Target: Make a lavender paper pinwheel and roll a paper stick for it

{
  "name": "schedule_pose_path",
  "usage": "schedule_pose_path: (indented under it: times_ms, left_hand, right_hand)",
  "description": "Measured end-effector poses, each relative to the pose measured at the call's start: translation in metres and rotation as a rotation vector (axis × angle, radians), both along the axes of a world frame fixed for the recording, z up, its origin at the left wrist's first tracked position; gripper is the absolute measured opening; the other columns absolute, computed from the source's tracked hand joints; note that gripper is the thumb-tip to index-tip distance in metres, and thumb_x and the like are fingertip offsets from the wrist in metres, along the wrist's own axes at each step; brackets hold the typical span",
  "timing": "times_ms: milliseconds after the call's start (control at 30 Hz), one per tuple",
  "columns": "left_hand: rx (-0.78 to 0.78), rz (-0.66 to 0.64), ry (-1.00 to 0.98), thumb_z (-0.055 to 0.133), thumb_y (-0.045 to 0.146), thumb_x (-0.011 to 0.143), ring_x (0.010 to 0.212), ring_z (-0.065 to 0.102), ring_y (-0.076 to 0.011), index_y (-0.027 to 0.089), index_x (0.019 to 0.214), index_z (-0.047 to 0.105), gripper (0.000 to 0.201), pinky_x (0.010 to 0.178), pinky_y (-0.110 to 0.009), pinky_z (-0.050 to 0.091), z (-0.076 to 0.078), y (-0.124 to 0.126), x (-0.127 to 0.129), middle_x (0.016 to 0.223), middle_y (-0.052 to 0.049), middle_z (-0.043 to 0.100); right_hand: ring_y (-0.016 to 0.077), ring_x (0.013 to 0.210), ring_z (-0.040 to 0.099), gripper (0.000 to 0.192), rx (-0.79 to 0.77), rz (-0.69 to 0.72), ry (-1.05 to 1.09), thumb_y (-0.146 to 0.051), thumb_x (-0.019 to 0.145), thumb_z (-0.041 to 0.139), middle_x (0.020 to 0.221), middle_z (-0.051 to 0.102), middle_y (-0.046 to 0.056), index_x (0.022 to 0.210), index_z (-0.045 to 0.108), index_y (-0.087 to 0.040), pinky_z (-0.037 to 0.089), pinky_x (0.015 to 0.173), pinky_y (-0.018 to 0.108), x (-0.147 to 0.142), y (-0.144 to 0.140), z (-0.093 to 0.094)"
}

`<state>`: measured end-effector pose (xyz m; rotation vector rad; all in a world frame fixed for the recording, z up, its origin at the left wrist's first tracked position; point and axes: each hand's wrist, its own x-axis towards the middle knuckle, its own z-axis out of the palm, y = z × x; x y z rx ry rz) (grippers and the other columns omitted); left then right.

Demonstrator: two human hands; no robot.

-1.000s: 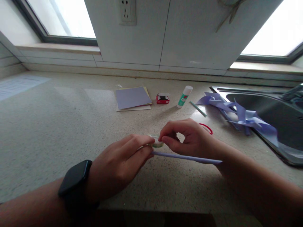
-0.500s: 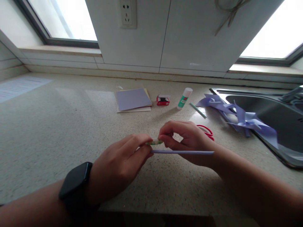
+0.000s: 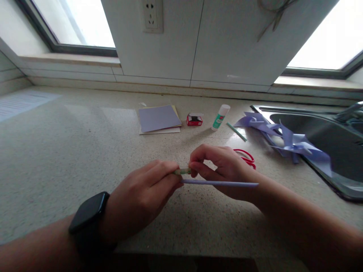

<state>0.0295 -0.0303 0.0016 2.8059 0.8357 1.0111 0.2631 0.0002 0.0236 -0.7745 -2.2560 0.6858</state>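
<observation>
My left hand (image 3: 147, 185) is closed, pinching one end of a thin lavender rolled-paper stick (image 3: 218, 183) that points to the right. A small pale green, partly see-through piece (image 3: 183, 171), possibly a roll of tape seen edge-on, spans the gap between both hands' fingertips. My right hand (image 3: 219, 164) is closed, its thumb and forefinger pinched on the right end of that piece. The stick passes across the near side of my right hand and wrist. Red-handled scissors (image 3: 248, 158) lie just beyond my right hand, their blades hidden behind it.
Across the speckled counter (image 3: 93, 151) lie a stack of coloured paper (image 3: 160, 119), a small red box (image 3: 194, 119), an upright glue stick (image 3: 220, 118) and a green paper stick (image 3: 236, 132). Lavender paper pinwheels (image 3: 295, 143) rest over the edge of the steel sink (image 3: 340, 189).
The pale green piece has turned slightly between my fingertips, and less of it shows. My left hand has shifted a little; the lavender stick stays in it.
</observation>
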Motion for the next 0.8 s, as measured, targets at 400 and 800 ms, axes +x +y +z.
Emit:
schedule_pose_path:
  times_ms: [400, 800]
  left_hand:
    - [0.056, -0.094, -0.005, 0.058, 0.009, 0.099, 0.09, 0.061, -0.0194, 0.008, 0.105, 0.064, 0.009, 0.077, -0.033, 0.054, 0.004, -0.003, -0.002, 0.106, -0.009, 0.068]
    - [-0.072, -0.116, -0.079, 0.051, 0.014, 0.103, 0.095, 0.066, -0.0176, 0.009, 0.119, 0.061, 0.019, 0.083, -0.027, 0.057, 0.008, -0.006, -0.004, 0.106, -0.011, 0.069]
  right_hand:
    - [0.0064, 0.062, 0.059, 0.016, -0.233, 0.048, 0.08, -0.025, 0.101, 0.055, 0.07, 0.064, -0.003, 0.087, 0.057, -0.017, 0.048, 0.058, 0.016, -0.003, -0.002, 0.005]
    - [0.0058, 0.06, 0.049, 0.013, -0.226, 0.049, 0.019, -0.024, 0.096, 0.059, 0.069, 0.057, -0.005, 0.086, 0.058, -0.017, 0.041, 0.052, 0.016, -0.005, -0.006, 0.01]
